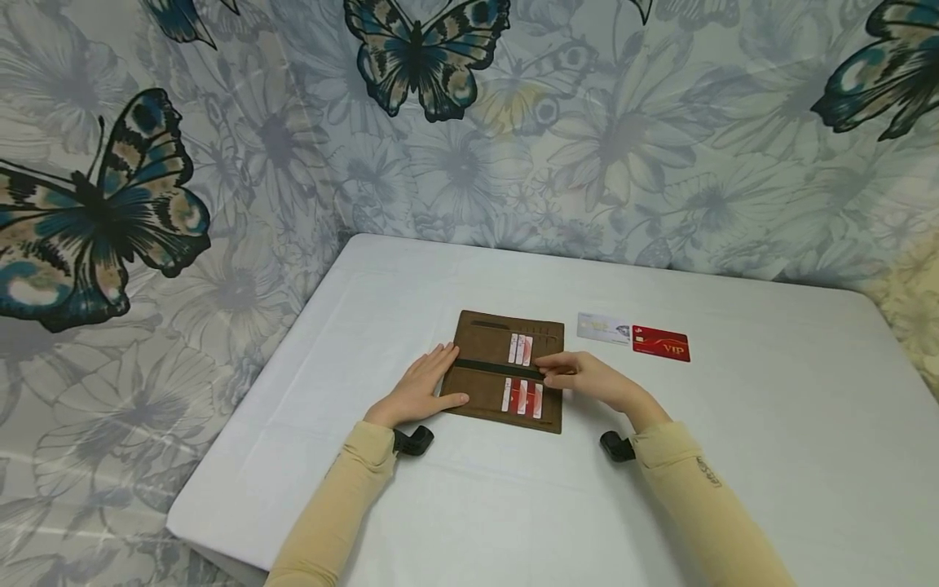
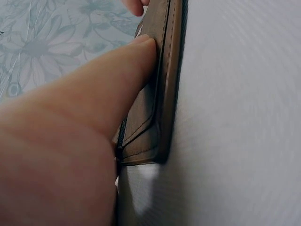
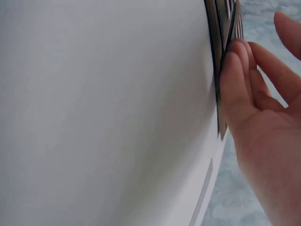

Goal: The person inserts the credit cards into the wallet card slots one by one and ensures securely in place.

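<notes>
Brown leather makes the long wallet [image 1: 508,371], which lies opened flat near the middle of the white tabletop [image 1: 770,456], a little toward the left edge. Its two halves are parted by a dark fold line, and each half carries red and white cards [image 1: 522,397] standing in the slots: a few in the far half and a few more in the near half.

The left hand [image 1: 420,393] rests on the left side of the wallet. Its fingers [image 1: 440,363] are straight and a little spread, and they press down on the leather; in the left wrist view the thumb [image 2: 123,70] lies along the stitched edge of the wallet [image 2: 162,84]. It grips nothing.

The right hand [image 1: 587,380] is at the right side of the wallet, at the fold line. Its fingers [image 1: 552,368] are close together and reach over the right edge of the leather, touching it. In the right wrist view the fingertips [image 3: 237,61] lie against the thin edge of the wallet [image 3: 221,70] and the cards, but I cannot tell if they pinch a card.

Toward the far right of the wallet, apart from it, two loose cards lie side by side on the tabletop: a pale card [image 1: 603,328] and, just beside it, a red card [image 1: 661,343] with the letters VIP.

Behind the tabletop hangs a cloth with butterflies [image 1: 103,212] and flowers.
</notes>
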{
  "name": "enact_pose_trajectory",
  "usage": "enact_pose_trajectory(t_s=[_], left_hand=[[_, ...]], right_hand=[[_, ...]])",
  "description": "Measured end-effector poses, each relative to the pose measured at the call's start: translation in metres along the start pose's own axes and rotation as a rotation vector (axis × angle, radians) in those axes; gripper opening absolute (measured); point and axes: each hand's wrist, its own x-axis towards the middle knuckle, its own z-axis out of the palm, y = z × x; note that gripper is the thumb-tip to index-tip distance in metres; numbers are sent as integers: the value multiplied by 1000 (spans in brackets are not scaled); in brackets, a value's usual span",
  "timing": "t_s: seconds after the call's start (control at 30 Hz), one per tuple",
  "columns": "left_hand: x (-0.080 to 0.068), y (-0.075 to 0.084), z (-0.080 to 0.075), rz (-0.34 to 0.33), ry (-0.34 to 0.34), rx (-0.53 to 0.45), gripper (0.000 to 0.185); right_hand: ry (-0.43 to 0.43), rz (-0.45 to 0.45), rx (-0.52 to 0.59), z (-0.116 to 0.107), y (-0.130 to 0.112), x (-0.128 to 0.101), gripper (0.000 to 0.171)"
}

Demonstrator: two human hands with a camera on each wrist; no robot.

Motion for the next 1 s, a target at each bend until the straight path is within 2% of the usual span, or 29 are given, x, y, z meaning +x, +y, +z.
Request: enact_pose_trajectory(t_s=[0.4, 0.73, 1.0], left_hand=[[0, 2, -1, -12, -11, 7, 85], [1, 2, -1, -10, -8, 8, 85], [1, 2, 0, -8, -4, 11, 85]], right_hand=[[18, 29, 13, -26, 10, -28, 48], [116, 8, 24, -56, 20, -52, 54], [203, 30, -25, -73, 29, -67, 56]])
